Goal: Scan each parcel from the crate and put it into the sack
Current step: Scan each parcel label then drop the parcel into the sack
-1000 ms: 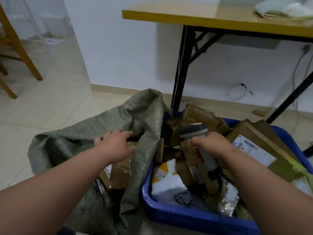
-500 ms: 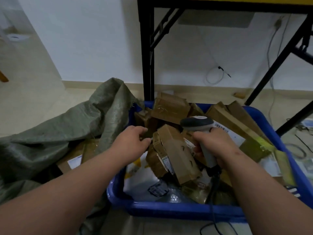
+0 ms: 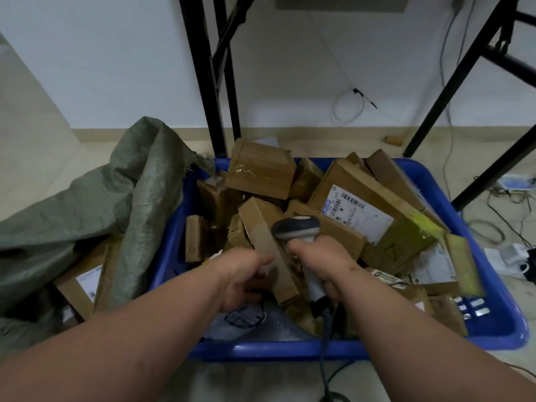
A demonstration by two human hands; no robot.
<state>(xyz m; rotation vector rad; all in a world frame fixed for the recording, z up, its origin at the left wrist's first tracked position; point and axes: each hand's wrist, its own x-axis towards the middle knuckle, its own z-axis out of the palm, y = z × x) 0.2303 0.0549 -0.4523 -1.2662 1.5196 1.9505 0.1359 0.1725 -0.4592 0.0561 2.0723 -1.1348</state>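
Since the sack (image 3: 95, 204) slumps at the left of the frame with its frayed mouth draped over the crate's left rim, parcels need only a short sideways drop; it's coarse grey-green woven fabric, limp and creased. Cardboard boxes (image 3: 84, 282) with white labels already lie in its opening at lower left.

Blue plastic crate (image 3: 493, 311) fills the centre and right: smooth, glossy, rounded corners, piled with taped brown cardboard parcels lying at odd angles, plus a grey poly mailer (image 3: 249, 323) at the near edge.

Left hand (image 3: 240, 275), centre frame, grips the lower end of a long narrow cardboard box (image 3: 268, 248), fingers curled round it, box tilted upward. Probably presenting a face to the scanner, though no label shows on the visible side.

Right hand (image 3: 322, 265), just beside it, is wrapped around the handle of a corded barcode scanner (image 3: 297, 229), whose dark rounded head points away toward the pile. Cable trails down over the near rim.

A large flat box (image 3: 362, 210) with a barcode label facing up sits at right, easy next pick.
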